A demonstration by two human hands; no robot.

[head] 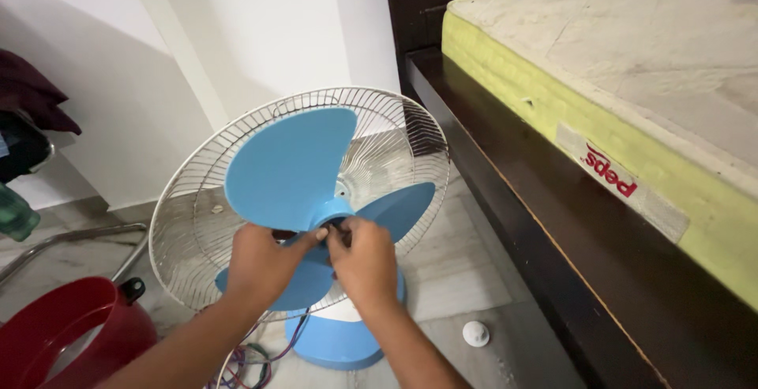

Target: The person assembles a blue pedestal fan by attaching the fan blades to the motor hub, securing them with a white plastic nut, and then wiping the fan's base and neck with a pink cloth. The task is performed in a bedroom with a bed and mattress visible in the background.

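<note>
while the bed frame edges the right, bare floor lies between it and the blue fan, whose hub axis tilts up toward the camera. left hand and right hand pinch its hub, fingers closed.
</note>
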